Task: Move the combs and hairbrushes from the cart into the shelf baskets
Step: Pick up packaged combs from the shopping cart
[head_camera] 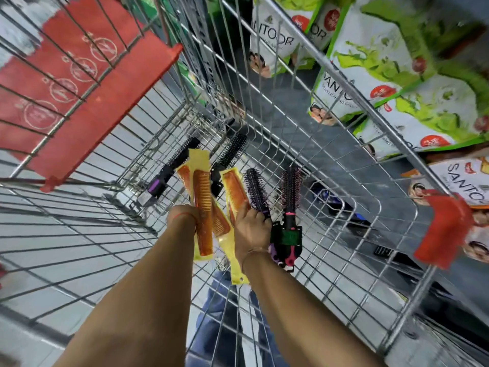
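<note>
Both my arms reach down into the wire cart (pixel 330 181). My left hand (pixel 182 215) grips orange combs in yellow packets (pixel 202 205), fanned upward. My right hand (pixel 251 229) holds another packaged orange comb (pixel 234 189) together with two round hairbrushes, a purple one (pixel 255 190) and a pink one (pixel 289 192). Two black hairbrushes lie on the cart floor beyond my hands, one with a purple handle (pixel 172 168) on the left and a round one (pixel 232 149) further back.
The cart's red child-seat flap (pixel 87 83) hangs at the left and a red corner guard (pixel 444 229) sits on the right rim. Shelves with green and white Santoor refill pouches (pixel 397 75) stand right behind the cart. Grey floor tiles show through the wires.
</note>
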Tool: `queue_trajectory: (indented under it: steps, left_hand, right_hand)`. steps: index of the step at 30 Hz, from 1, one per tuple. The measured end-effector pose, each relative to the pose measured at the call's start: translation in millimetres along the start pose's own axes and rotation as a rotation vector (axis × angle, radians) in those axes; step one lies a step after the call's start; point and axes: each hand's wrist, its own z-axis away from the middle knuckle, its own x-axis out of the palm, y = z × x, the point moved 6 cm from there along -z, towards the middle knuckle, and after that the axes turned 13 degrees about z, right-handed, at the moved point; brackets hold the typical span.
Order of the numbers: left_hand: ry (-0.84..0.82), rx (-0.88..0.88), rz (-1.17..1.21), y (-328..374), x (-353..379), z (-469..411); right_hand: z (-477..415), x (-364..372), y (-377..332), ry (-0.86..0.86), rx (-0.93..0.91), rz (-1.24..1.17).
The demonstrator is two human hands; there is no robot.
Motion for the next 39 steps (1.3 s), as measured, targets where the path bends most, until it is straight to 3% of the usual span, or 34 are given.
queue_trajectory:
  steps: [2,5,10,14,20,27,32,35,39]
  left_hand:
    - [-0.002,0.013,-0.018,0,1,3]
    - [-0.042,0.03,-0.025,3,3,12]
    - [-0.088,0.046,0.088,7,6,16]
    - [-0.055,-0.025,0.121,-2,-6,6]
    - [0.021,0.1,0.154,9,-6,6]
    - [0.003,0.085,0.15,11,-4,4]
    - [-0.014,0.136,0.226,31,-5,12]
    - [-0.054,0.191,0.385,47,-12,28]
    - [-0.223,0.323,0.537,81,-34,67]
  right_hand:
    - [-4,-10,9,0.018,0.051,0.017]
    - [-17,-2,8,0.036,-0.039,-0.081]
    - [-18,8,5,-0.037,-0.033,-0.096]
    - [-16,7,2,0.002,0.11,-0.042]
    - [2,13,-9,0.056,0.107,-0.089]
    - [-18,0,16,0.018,0.118,-0.365]
    - [-12,-5,32,-0.082,0.207,-0.898]
    - [-3,-34,37,-0.008,0.166,-1.065]
    - [16,-85,43,0.174,0.117,-1.043]
